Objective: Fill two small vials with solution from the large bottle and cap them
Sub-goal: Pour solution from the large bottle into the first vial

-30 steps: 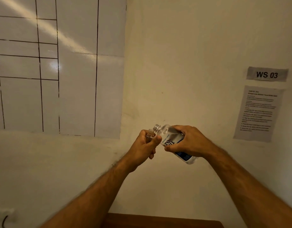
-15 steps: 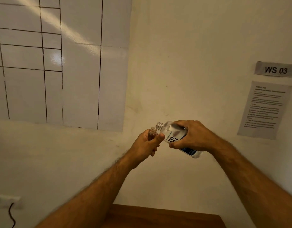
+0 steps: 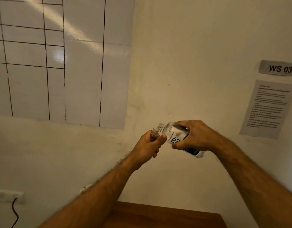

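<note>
My left hand (image 3: 146, 149) is holding a small clear glass vial (image 3: 154, 134) upright, with my fingers and thumb curled around it. My right hand (image 3: 193, 136) is gripping a big clear plastic bottle with a white and blue label (image 3: 175, 137). I am tipping the big bottle sideways, so its open ribbed neck is sitting just beside the open top of the little vial. Both are up in the air in front of a cream wall (image 3: 191, 55). Below my arms, a brown wooden table (image 3: 166, 216) is showing. A grey "WS 03" sign (image 3: 278, 68) is hanging on the wall to the right.
</note>
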